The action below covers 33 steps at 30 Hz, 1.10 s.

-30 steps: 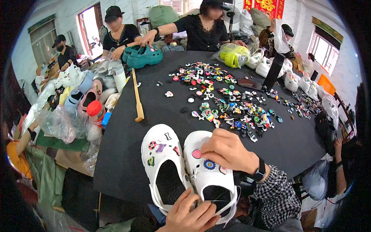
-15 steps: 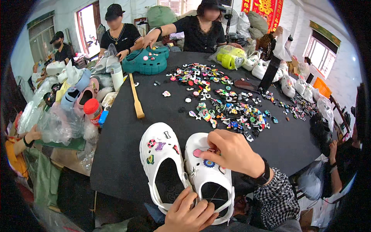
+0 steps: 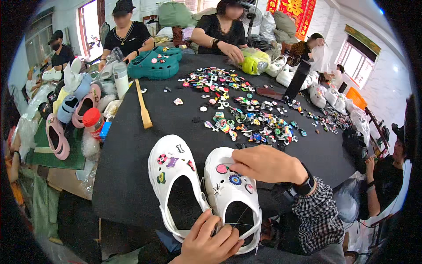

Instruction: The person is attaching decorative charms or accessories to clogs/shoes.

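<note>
A pair of white clogs stands before me, toes pointing away: the left clog (image 3: 170, 154) and the right clog (image 3: 218, 159). Both carry small colourful charms, among them a pink charm (image 3: 221, 168) and a blue flower charm (image 3: 235, 179) on the right one. My left hand (image 3: 210, 240) is closed on the clogs' inner sides near the heels, holding them together. Over the right clog's toe, my right hand (image 3: 269, 165) pinches thumb and finger beside the pink charm; whatever is between them is hidden.
Loose charms (image 3: 259, 123) lie in piles beyond the clogs. A wooden stick (image 3: 144, 110), a large teal clog (image 3: 154, 67) and a black block (image 3: 298, 81) are on the black table (image 3: 132, 176). Co-workers sit around; bagged shoes and a red-lidded jar (image 3: 92, 121) line the left.
My right hand has shifted slightly off the pink charm, leaving more charms visible. Across the table, a co-worker's hand has moved from the teal clog to the yellow-green bagged shoes.
</note>
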Available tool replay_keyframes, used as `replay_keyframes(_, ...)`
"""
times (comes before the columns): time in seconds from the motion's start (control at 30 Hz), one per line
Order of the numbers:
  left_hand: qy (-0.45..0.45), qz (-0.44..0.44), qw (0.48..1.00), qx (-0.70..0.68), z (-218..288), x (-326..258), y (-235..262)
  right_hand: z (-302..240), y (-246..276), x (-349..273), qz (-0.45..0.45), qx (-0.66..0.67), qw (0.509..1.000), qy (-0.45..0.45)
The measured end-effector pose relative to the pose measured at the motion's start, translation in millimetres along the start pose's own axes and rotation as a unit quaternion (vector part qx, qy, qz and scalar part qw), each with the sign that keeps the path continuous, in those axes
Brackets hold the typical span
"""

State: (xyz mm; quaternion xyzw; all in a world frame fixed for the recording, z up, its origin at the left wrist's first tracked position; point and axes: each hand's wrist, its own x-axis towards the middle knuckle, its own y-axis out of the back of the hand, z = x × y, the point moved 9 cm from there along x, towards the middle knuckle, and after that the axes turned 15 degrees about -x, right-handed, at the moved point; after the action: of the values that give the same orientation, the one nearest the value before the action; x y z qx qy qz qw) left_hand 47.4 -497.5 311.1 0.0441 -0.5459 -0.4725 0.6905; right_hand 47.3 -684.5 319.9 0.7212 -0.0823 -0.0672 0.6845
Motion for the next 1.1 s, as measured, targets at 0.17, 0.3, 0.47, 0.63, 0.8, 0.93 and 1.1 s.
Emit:
replay_keyframes(0.17,0.010,-0.009,1.000,0.004,-1,-1,2,-4,4,-8,0.072,0.008,0.997,-0.011)
replay_keyframes(0.3,0.008,-0.011,1.000,0.008,-2,-2,1,17,-4,-16,0.100,0.184,0.969,-0.128)
replay_keyframes(0.47,0.003,-0.011,1.000,0.008,-1,-1,1,-7,12,-30,0.173,0.099,0.980,0.000)
replay_keyframes(0.63,0.011,-0.015,1.000,0.006,0,1,0,2,11,-28,0.150,0.203,0.967,-0.025)
replay_keyframes(0.8,0.007,-0.016,1.000,-0.006,0,-4,-3,-7,10,-17,0.082,0.234,0.969,0.022)
replay_keyframes(0.93,0.004,-0.011,1.000,-0.004,0,-3,0,-13,14,-13,0.119,0.201,0.970,0.068)
replay_keyframes(1.1,0.002,-0.008,1.000,-0.006,1,0,2,-6,5,-13,0.171,0.187,0.960,0.117)
